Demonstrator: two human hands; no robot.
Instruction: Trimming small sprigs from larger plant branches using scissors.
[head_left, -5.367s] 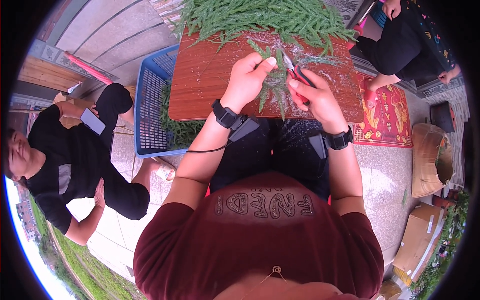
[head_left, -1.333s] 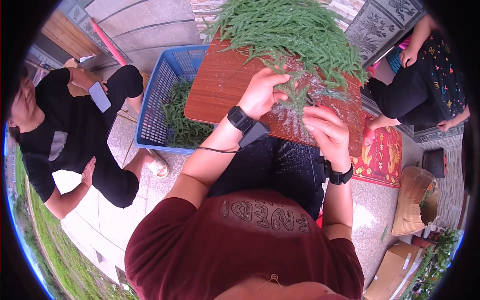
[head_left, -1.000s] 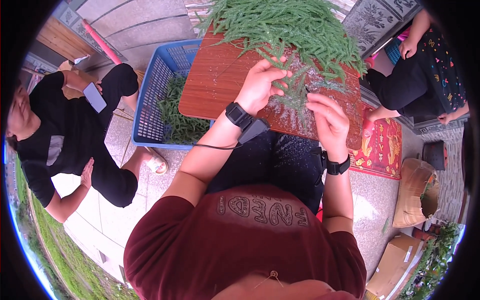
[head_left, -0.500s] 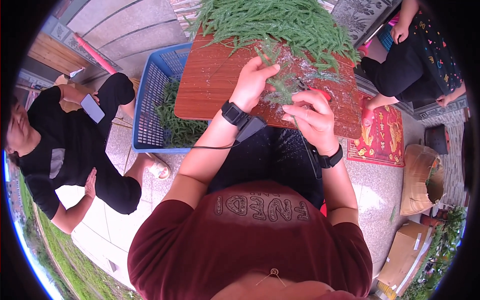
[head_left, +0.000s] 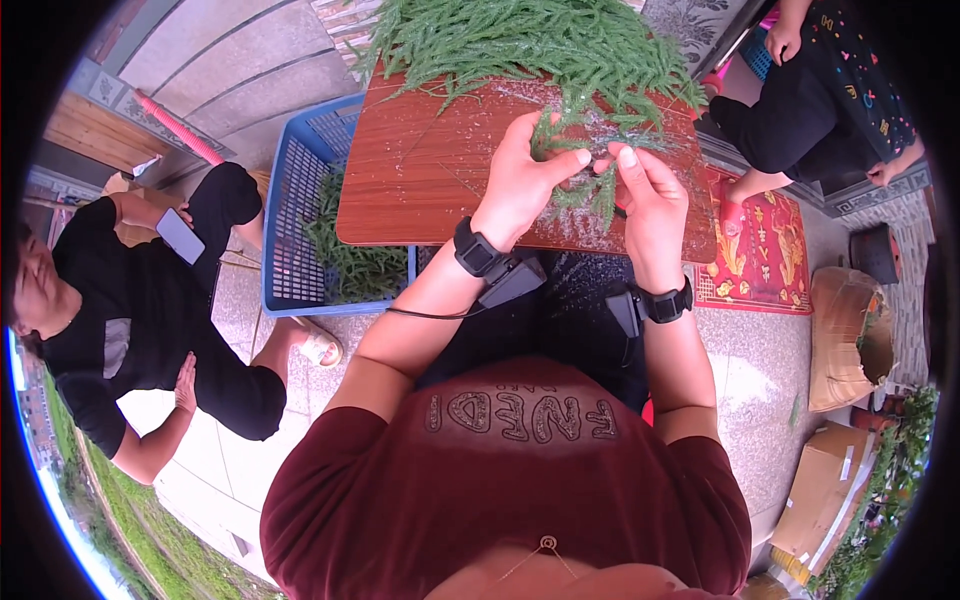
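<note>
- From the head camera, the far side of the brown table [head_left: 420,170] is taken up by a heaped green pile [head_left: 530,50], its fronds hanging toward the hands.
- A blue basket [head_left: 270,230] stands at the table's left edge, with loose greenery [head_left: 350,255] inside.
- At the left sits a person in black [head_left: 80,310] with a phone [head_left: 180,238]; at the right is another person in dark clothes [head_left: 840,120], beside a red mat [head_left: 760,250].
- Farther right are two cardboard boxes [head_left: 825,485], one with an open mouth.
- The tabletop is smooth and wood-grained, round-cornered, dusted with white flecks; the basket's walls are latticed; the fronds look feathery.
- A green sprig [head_left: 605,195] is between the two hands, above the table's near part.
- The left hand [head_left: 525,175] pinches it between thumb and fingers.
- The right hand [head_left: 653,195] has thumb and fingertips close together beside it; whether they grip it, I cannot tell.
</note>
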